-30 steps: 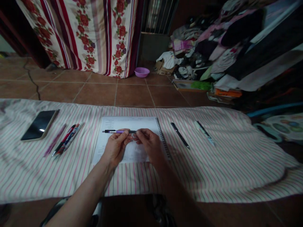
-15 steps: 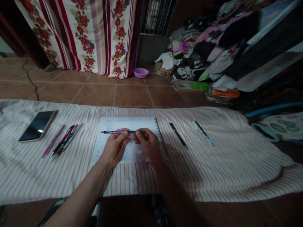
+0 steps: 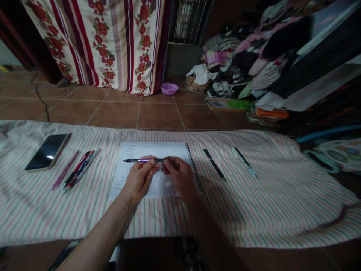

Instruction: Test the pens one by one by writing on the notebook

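Note:
A purple and black pen lies level between my two hands, above an open spiral notebook. My left hand pinches its barrel between thumb and fingers. At the pen's right end, my right hand closes thumb and fingertips on the tip, which they hide. Printed or written lines run down the notebook's left side, and its wire binding is on the right. To the right of the notebook, a black pen rests on the striped cloth, and beyond it lies a black and light-blue pen.
Several pens lie bunched on the striped cloth at left, beside a phone. Beyond the cloth's far edge, a purple basin sits on the tiled floor near a flowered curtain. Piled clothes fill the back right.
The whole view has shifted slightly, so everything appears a little lower and further right. Both hands keep the same hold on the pen.

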`<action>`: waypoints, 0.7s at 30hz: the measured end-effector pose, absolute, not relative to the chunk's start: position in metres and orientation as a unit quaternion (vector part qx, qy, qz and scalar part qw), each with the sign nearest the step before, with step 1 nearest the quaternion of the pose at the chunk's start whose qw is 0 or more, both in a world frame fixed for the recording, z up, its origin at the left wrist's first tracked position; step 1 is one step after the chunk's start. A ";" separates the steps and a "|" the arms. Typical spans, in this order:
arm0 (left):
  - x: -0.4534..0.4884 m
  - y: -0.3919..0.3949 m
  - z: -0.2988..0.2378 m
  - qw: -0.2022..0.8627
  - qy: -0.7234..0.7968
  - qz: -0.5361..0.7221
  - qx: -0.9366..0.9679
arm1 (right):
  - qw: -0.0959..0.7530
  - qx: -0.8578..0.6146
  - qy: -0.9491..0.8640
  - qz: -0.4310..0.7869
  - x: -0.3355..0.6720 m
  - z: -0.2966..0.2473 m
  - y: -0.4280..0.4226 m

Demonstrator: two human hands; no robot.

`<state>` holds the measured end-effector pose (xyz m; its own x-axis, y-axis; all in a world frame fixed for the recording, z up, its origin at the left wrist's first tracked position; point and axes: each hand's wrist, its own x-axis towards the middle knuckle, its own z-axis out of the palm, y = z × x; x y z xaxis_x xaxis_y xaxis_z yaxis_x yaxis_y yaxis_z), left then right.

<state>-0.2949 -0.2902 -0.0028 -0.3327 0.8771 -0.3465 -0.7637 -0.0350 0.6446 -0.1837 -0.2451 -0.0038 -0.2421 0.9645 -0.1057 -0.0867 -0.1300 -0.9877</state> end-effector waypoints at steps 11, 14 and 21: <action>-0.293 -0.291 0.002 0.570 0.418 0.704 0.069 | 0.427 -0.451 -0.504 0.600 -0.183 -0.004 -0.246; -0.294 -0.292 0.003 0.569 0.420 0.703 0.074 | 0.432 -0.441 -0.492 0.614 -0.183 -0.003 -0.247; -0.294 -0.291 -0.003 0.587 0.371 0.718 0.052 | 0.435 -0.424 -0.451 0.654 -0.184 0.001 -0.249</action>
